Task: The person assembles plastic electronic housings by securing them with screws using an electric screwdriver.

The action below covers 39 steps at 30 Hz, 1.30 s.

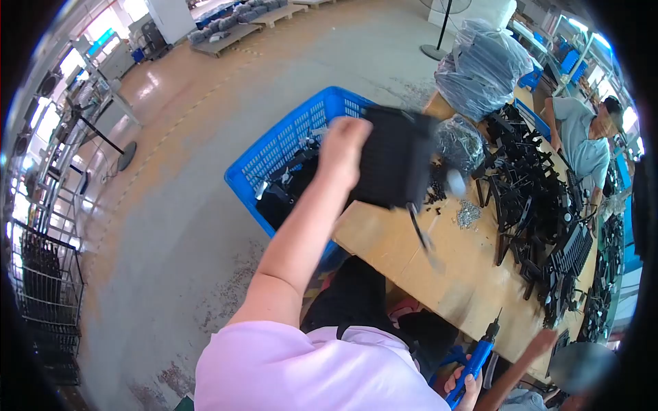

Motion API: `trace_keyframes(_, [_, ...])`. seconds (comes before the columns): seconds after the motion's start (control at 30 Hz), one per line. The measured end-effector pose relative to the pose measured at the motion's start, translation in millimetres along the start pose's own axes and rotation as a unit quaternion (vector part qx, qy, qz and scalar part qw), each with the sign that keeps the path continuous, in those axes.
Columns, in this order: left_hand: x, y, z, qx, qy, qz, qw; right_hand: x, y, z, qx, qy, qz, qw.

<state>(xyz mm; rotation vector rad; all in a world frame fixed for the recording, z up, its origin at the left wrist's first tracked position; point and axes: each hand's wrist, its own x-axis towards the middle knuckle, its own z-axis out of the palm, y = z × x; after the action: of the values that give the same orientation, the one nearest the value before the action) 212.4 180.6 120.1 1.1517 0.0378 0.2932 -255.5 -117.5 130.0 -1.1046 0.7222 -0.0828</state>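
My left hand [345, 152] is closed on the edge of a flat black ribbed plastic part [394, 157], held up over the blue crate and the table corner. The part is blurred, and a thin black cable with a pale end [421, 229] hangs below it. Low in the view, my right hand [465, 389] is wrapped round a blue electric screwdriver [473, 366], its bit pointing up beside the table edge. Under my left arm, the blue plastic crate [236, 181] holds black parts, partly hidden by the arm.
Many black parts [524, 185] are heaped along the wooden table [404, 253], with small screws [468, 214] and plastic-wrapped bundles [480, 68]. A co-worker [582, 130] sits across it. Another person's arm [524, 363] reaches in at lower right. A fan [123, 156] stands on the left floor.
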Motion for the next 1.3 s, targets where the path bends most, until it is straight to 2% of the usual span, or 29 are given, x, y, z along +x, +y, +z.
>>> trace_keyframes(0.03, [27,-3,-22,0.016,0.04,-0.016,0.999,0,-2,0,-0.004,0.003,0.008,1.0])
trace_keyframes(0.1, [83,-36,-57,0.018,0.223,0.047,0.974,2,-3,-4,-0.009,0.006,0.018,1.0])
trace_keyframes(0.17, [143,-96,-120,-0.092,0.209,0.038,0.973,1,-1,-7,-0.001,-0.003,0.019,1.0])
trace_keyframes(0.23, [157,-120,-147,-0.123,0.236,-0.062,0.962,2,2,-10,-0.004,-0.008,0.024,1.0])
trace_keyframes(0.33, [147,-155,-141,-0.025,0.333,-0.132,0.933,5,4,-7,-0.014,0.004,0.033,0.999])
trace_keyframes(0.43, [141,-202,-120,0.102,0.396,-0.24,0.881,1,6,7,0.0,0.03,0.019,0.999])
trace_keyframes(0.5, [138,-260,-116,0.187,0.356,-0.206,0.892,1,9,11,-0.018,0.043,0.026,0.999])
trace_keyframes(0.57, [134,-283,-97,0.213,0.35,-0.308,0.859,4,11,12,-0.038,0.05,0.039,0.997])
trace_keyframes(0.6, [135,-304,-97,0.23,0.322,-0.308,0.865,6,12,11,-0.047,0.052,0.047,0.996])
trace_keyframes(0.63, [137,-321,-104,0.191,0.271,-0.351,0.876,7,13,11,-0.057,0.054,0.057,0.995])
trace_keyframes(0.7, [128,-316,-98,0.111,0.162,-0.436,0.878,12,15,9,-0.058,0.049,0.083,0.994])
trace_keyframes(0.73, [123,-309,-89,0.222,0.09,-0.468,0.851,17,16,8,-0.048,0.047,0.094,0.993])
trace_keyframes(0.77, [123,-311,-101,0.337,-0.009,-0.41,0.848,21,18,8,-0.034,0.052,0.099,0.993])
trace_keyframes(0.8, [124,-281,-105,0.612,-0.144,-0.129,0.767,21,21,5,-0.016,0.064,0.101,0.993])
trace_keyframes(0.83, [114,-234,-83,0.626,-0.082,-0.008,0.775,18,21,5,0.002,0.078,0.1,0.992])
trace_keyframes(0.87, [107,-199,-75,0.653,-0.028,0.122,0.747,18,17,12,0.016,0.081,0.104,0.991])
trace_keyframes(0.9, [98,-155,-60,0.716,-0.005,0.141,0.684,20,11,18,0.031,0.081,0.11,0.99])
trace_keyframes(0.93, [117,-156,-85,0.766,-0.009,0.132,0.63,22,11,11,0.036,0.069,0.132,0.988])
trace_keyframes(0.97, [115,-155,-104,0.755,0.035,0.174,0.631,23,13,6,0.044,0.049,0.126,0.99])
trace_keyframes(1.0, [119,-159,-125,0.799,0.019,0.078,0.596,23,9,6,0.028,0.054,0.133,0.989])
trace_keyframes(1.03, [123,-167,-145,0.783,0.0,-0.059,0.62,26,6,8,0.013,0.054,0.139,0.989])
trace_keyframes(1.07, [154,-238,-224,0.748,-0.042,-0.073,0.658,29,8,7,0.009,0.051,0.137,0.989])
trace_keyframes(1.1, [136,-235,-224,0.771,-0.078,-0.03,0.631,32,10,5,0.006,0.049,0.136,0.99])
trace_keyframes(1.17, [141,-258,-240,0.757,-0.154,-0.109,0.626,38,15,-1,-0.002,0.036,0.136,0.99])
trace_keyframes(1.23, [128,-268,-238,0.794,-0.172,-0.052,0.58,40,21,-7,-0.006,0.017,0.145,0.989])
trace_keyframes(1.3, [144,-282,-255,0.762,-0.165,-0.076,0.621,41,23,-10,-0.009,0.013,0.142,0.99])
